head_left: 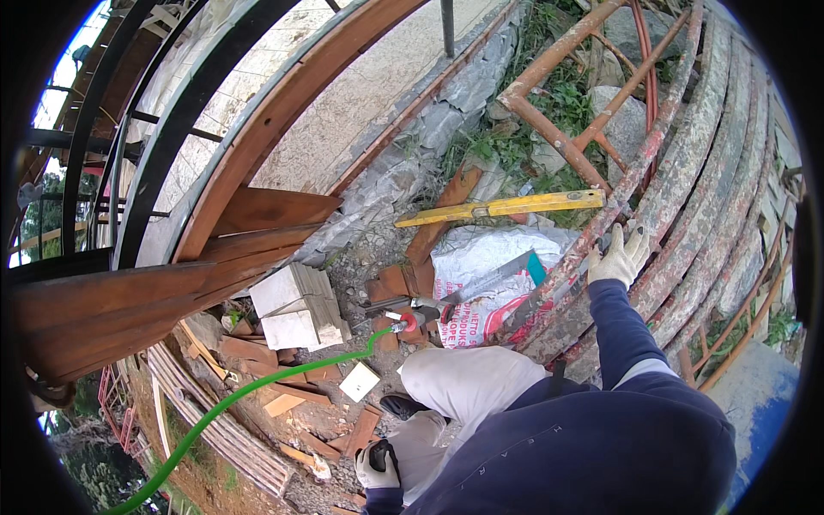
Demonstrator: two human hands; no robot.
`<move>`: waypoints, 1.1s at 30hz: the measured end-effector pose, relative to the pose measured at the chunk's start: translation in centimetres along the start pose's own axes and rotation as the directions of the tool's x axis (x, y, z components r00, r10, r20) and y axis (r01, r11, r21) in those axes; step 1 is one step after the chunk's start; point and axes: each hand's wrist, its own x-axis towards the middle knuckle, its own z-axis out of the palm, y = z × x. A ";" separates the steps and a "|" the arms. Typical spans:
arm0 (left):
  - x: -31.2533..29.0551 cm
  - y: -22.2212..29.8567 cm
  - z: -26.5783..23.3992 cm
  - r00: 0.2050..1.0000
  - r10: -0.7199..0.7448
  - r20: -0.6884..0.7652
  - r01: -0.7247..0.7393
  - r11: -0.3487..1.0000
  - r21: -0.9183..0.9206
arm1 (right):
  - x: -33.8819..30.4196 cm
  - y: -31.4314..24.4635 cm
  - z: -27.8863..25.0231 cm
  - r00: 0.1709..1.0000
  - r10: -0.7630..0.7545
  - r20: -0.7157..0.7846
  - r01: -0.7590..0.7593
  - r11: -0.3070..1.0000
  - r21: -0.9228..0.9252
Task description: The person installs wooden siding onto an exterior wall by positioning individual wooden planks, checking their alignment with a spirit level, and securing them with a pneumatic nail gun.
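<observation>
My right hand (620, 256), in a pale work glove, has its fingers spread on the stained, weathered planks (695, 193) at the right. Beside my leg at the bottom, my gloved left hand (376, 470) is curled by something small and dark that I cannot make out. A white printed sack (481, 287) lies before me, with a handsaw (498, 279) with a teal handle on it. Beyond it, a yellow spirit level (502, 208) leans near the planks. A red-and-metal air tool (410, 319) on a green hose (257, 384) rests by the sack's left edge.
A stack of pale tiles (296, 309) stands left of the tool, among brown wood offcuts (322, 399). Rusty metal framing (571, 116) rises at the back right. Brown boards (129, 313) and curved black railing (184, 94) close in the left, beside a tiled floor (343, 107).
</observation>
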 end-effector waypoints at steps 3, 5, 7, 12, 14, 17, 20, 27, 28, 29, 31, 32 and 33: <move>-1.2 5.9 0.7 0.987 -0.013 -0.163 -0.009 0.991 -0.133 | -0.2 -0.2 -0.5 0.999 0.034 0.000 -0.034 0.999 -0.001; -1.6 7.8 1.5 0.964 0.029 -0.266 -0.043 0.998 -0.047 | -0.4 0.1 -0.4 1.000 0.029 -0.009 -0.029 1.000 0.008; -1.6 10.9 1.5 0.949 0.037 -0.314 -0.056 0.997 -0.054 | -0.8 0.1 -0.3 0.999 -0.019 -0.040 0.019 1.000 -0.010; -1.9 13.2 1.7 0.968 -0.035 -0.249 0.013 0.996 -0.089 | -0.9 3.7 5.4 0.973 -0.131 0.189 0.065 0.944 0.323; -2.3 11.9 2.6 0.985 -0.035 -0.167 0.021 0.997 -0.079 | -3.1 1.8 0.6 0.963 -0.269 -0.005 0.269 0.962 0.052; -1.0 9.9 3.0 1.000 -0.026 0.015 0.028 0.984 -0.175 | -3.0 3.3 -0.5 0.841 -0.540 -0.042 0.535 0.816 0.218; 1.1 9.3 2.4 1.000 0.009 0.021 -0.008 0.999 -0.036 | -2.2 2.6 -0.9 0.639 -0.735 -0.227 0.745 0.516 0.423; 6.2 5.1 1.1 0.997 0.072 -0.028 -0.077 0.912 -0.403 | 9.0 0.6 -4.4 0.638 -0.768 -0.060 0.411 0.274 0.870; 7.0 4.0 2.1 0.997 0.051 -0.056 -0.073 0.847 -0.527 | 9.7 1.2 -6.4 0.634 -0.773 0.018 0.372 0.326 0.869; 7.6 2.3 3.3 0.996 0.024 -0.090 -0.064 0.876 -0.479 | 10.1 2.3 -7.6 0.590 -0.808 0.001 0.466 0.341 0.816; 7.8 -4.0 7.1 0.997 -0.072 -0.010 0.062 0.916 -0.396 | 9.3 4.7 -8.3 0.514 -0.852 0.098 0.512 0.397 0.762; 8.0 -2.5 7.6 0.986 -0.129 0.108 0.159 0.926 -0.343 | 8.5 6.3 -8.4 0.484 -0.861 0.155 0.526 0.427 0.735; 7.5 -1.5 6.5 0.913 -0.214 0.348 0.224 0.974 0.011 | 7.1 8.1 -8.4 0.474 -0.828 0.298 0.493 0.530 0.690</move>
